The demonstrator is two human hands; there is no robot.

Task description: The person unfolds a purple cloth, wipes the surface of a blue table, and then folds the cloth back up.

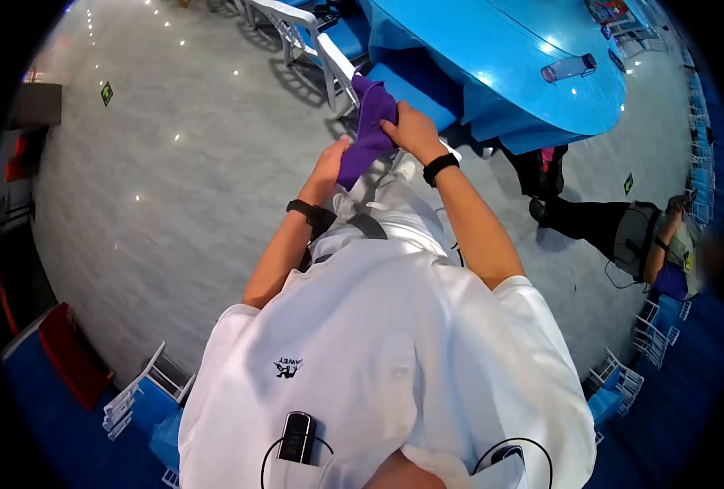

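A purple cloth [370, 130] hangs in front of my body, between my two hands, beside a white chair [336, 69] with a blue seat. My right hand [413, 130] grips the cloth's right edge, with thumb and fingers pressed together on it. At the cloth's lower left, my left hand [332, 163] is closed against its edge, fingers partly hidden. Both wrists wear black bands.
A table with a shiny blue cover [492, 57] stands ahead to the right, a clear bottle [568, 68] on it. Another person [623, 232] stands at the right. More chairs [146, 395] stand behind on both sides.
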